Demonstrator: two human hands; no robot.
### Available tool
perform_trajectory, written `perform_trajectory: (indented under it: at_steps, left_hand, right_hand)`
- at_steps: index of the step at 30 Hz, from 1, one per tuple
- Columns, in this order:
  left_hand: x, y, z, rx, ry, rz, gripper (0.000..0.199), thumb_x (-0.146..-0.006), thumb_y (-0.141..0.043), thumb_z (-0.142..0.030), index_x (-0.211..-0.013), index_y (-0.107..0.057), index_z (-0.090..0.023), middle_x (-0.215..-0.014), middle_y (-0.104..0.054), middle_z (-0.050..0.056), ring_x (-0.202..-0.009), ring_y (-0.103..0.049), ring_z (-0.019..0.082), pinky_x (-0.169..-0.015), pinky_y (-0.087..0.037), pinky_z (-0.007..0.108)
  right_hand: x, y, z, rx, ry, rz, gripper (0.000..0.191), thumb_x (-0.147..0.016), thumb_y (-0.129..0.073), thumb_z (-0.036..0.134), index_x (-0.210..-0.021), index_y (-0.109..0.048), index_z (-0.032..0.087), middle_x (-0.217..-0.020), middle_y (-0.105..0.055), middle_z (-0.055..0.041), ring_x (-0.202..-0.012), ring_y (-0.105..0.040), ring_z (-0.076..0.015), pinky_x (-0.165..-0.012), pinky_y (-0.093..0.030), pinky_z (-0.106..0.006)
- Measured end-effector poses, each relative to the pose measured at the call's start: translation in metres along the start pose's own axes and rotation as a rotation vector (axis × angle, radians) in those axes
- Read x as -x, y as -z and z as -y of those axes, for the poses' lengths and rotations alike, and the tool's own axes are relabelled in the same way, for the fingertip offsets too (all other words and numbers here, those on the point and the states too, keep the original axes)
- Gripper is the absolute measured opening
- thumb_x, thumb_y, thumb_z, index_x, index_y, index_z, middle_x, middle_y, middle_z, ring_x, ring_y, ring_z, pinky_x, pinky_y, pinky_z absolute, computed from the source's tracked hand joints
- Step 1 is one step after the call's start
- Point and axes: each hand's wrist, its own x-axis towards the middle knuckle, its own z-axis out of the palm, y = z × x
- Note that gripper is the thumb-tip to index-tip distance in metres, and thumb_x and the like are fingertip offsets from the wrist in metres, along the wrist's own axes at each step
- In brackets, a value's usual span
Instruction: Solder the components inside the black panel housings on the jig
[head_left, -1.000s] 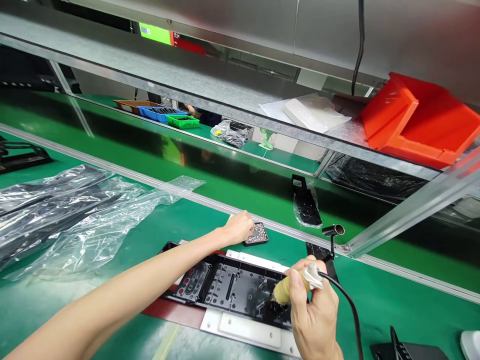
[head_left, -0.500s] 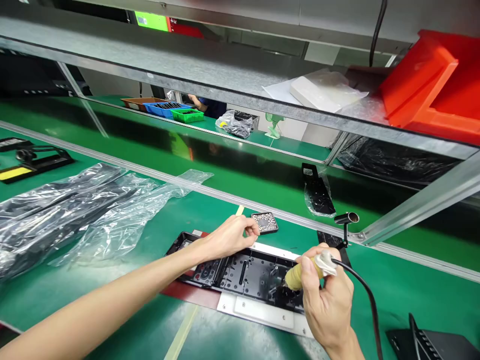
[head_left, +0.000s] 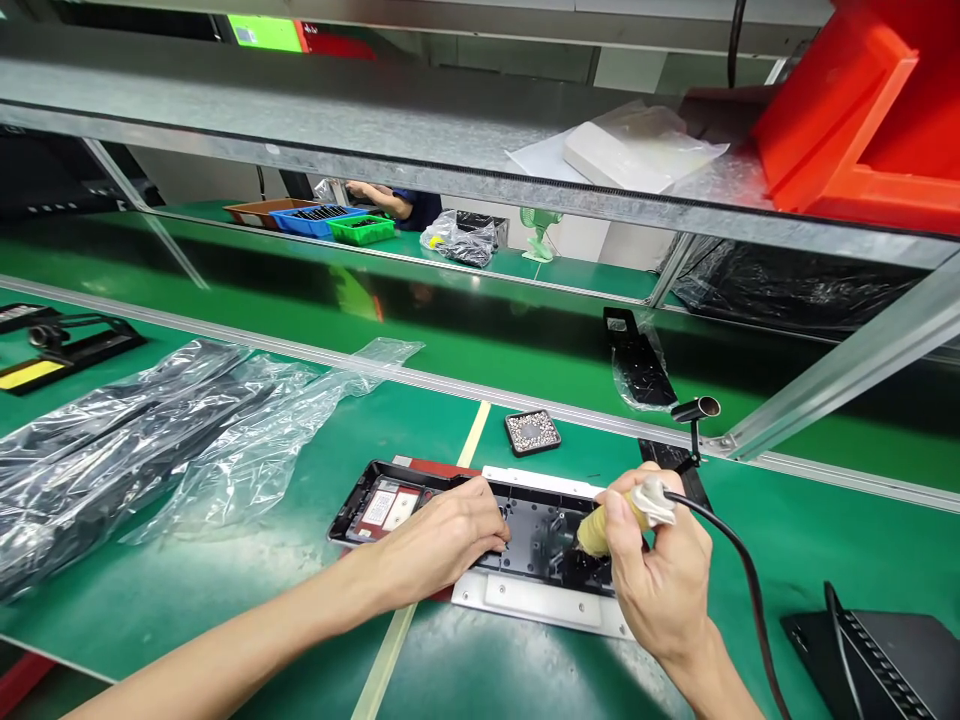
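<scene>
My right hand [head_left: 664, 585] is wrapped around the yellow handle of a corded soldering iron [head_left: 598, 528]. Its tip points down into the right part of a long black plastic housing [head_left: 529, 525], where the contact is hard to make out. Fingers pinched together, my left hand [head_left: 457, 530] is over the middle of that housing; whatever the fingertips hold, if anything, is too small or hidden. Under the housing lie a white fixture plate [head_left: 555, 600] and a reddish board [head_left: 442, 468]. Just beyond sits a small black tray [head_left: 532, 433] of tiny metal pieces.
Clear plastic bags [head_left: 195, 420] with dark parts lie at left. A metal tube holder [head_left: 695, 408] stands at back right, before a slanted metal post [head_left: 840, 360]. Overhead, a shelf [head_left: 420, 110] carries a red bin [head_left: 825, 130]. Another person's arm [head_left: 382, 197] shows far behind.
My left hand has come from beside the small tray down over the middle of the housing. My right hand keeps the soldering iron at about the same place; the view has shifted slightly.
</scene>
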Motion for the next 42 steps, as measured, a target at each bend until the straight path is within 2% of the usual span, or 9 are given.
perform_trajectory:
  at_steps: [9,18,23,25,27,30,32,37,42]
  left_hand:
    - [0.010,0.001,-0.002,-0.060,-0.039,-0.078,0.021,-0.104,-0.050,-0.022,-0.117,-0.066,-0.019,-0.096,-0.067,0.005,-0.093,-0.052,0.019,-0.074,-0.047,0.030]
    - [0.021,-0.012,0.005,-0.203,-0.179,-0.123,0.024,-0.100,-0.049,-0.008,-0.118,-0.062,-0.016,-0.103,-0.067,0.008,-0.097,-0.051,0.021,-0.079,-0.048,0.034]
    - [0.020,-0.004,0.001,-0.198,-0.199,-0.137,0.026,-0.101,-0.048,-0.008,-0.119,-0.064,-0.016,-0.101,-0.067,0.008,-0.094,-0.053,0.020,-0.079,-0.048,0.033]
    - [0.012,0.005,0.002,-0.172,-0.154,-0.158,0.023,-0.103,-0.048,-0.014,-0.117,-0.066,-0.018,-0.100,-0.069,0.007,-0.093,-0.053,0.020,-0.080,-0.048,0.033]
    - [-0.005,0.016,0.010,-0.165,-0.032,-0.164,0.022,-0.104,-0.048,-0.022,-0.113,-0.069,-0.020,-0.101,-0.071,0.005,-0.095,-0.055,0.020,-0.084,-0.048,0.034]
    - [-0.044,0.028,0.034,-0.195,0.194,-0.124,0.019,-0.101,-0.055,-0.028,-0.106,-0.073,-0.021,-0.101,-0.073,0.004,-0.101,-0.058,0.022,-0.092,-0.048,0.036]
    - [-0.071,0.030,0.054,-0.218,0.257,-0.116,0.017,-0.098,-0.059,-0.025,-0.102,-0.075,-0.020,-0.099,-0.074,0.006,-0.103,-0.060,0.025,-0.091,-0.048,0.037]
    - [-0.119,0.015,0.088,-0.287,0.315,-0.083,0.017,-0.094,-0.060,-0.018,-0.083,-0.073,-0.015,-0.089,-0.072,0.009,-0.100,-0.064,0.024,-0.087,-0.050,0.036]
    - [-0.138,-0.004,0.097,-0.349,0.362,-0.044,0.025,-0.095,-0.065,-0.031,-0.078,-0.065,-0.012,-0.083,-0.066,0.005,-0.093,-0.065,0.020,-0.088,-0.053,0.039]
  right_hand:
    - [0.000,-0.001,-0.001,-0.013,-0.003,0.002,0.012,-0.098,-0.053,0.018,-0.088,-0.059,0.017,-0.082,-0.054,-0.0017,-0.075,-0.058,-0.0105,-0.062,-0.045,-0.024]
    - [0.000,-0.001,-0.001,-0.015,-0.021,0.003,0.013,-0.098,-0.053,0.017,-0.087,-0.059,0.017,-0.082,-0.053,-0.0015,-0.075,-0.057,-0.0103,-0.061,-0.045,-0.024]
    - [0.000,0.000,-0.002,-0.013,-0.012,0.003,0.010,-0.097,-0.053,0.017,-0.087,-0.057,0.018,-0.083,-0.054,-0.0019,-0.075,-0.058,-0.0117,-0.061,-0.045,-0.026]
    - [0.000,0.000,-0.002,-0.009,-0.001,0.000,0.010,-0.097,-0.053,0.017,-0.088,-0.056,0.018,-0.082,-0.054,-0.0016,-0.073,-0.057,-0.0116,-0.060,-0.044,-0.026]
    - [0.000,0.000,-0.001,-0.005,0.009,-0.001,0.011,-0.097,-0.053,0.017,-0.087,-0.055,0.019,-0.080,-0.053,-0.0009,-0.070,-0.056,-0.0112,-0.060,-0.044,-0.026]
    - [0.000,0.000,-0.001,-0.010,0.019,-0.002,0.015,-0.097,-0.052,0.016,-0.083,-0.052,0.020,-0.079,-0.053,-0.0002,-0.066,-0.054,-0.0102,-0.059,-0.043,-0.026]
    - [0.000,-0.001,-0.001,-0.021,0.023,-0.005,0.017,-0.097,-0.052,0.015,-0.081,-0.051,0.020,-0.079,-0.053,0.0000,-0.065,-0.054,-0.0099,-0.059,-0.043,-0.026]
    - [0.002,-0.003,-0.003,-0.043,0.018,0.005,0.017,-0.098,-0.051,0.014,-0.082,-0.051,0.019,-0.080,-0.053,-0.0001,-0.063,-0.053,-0.0087,-0.058,-0.042,-0.025]
    - [0.002,-0.004,-0.004,-0.074,0.002,0.008,0.015,-0.098,-0.051,0.014,-0.084,-0.052,0.020,-0.078,-0.052,0.0010,-0.061,-0.053,-0.0079,-0.058,-0.042,-0.025]
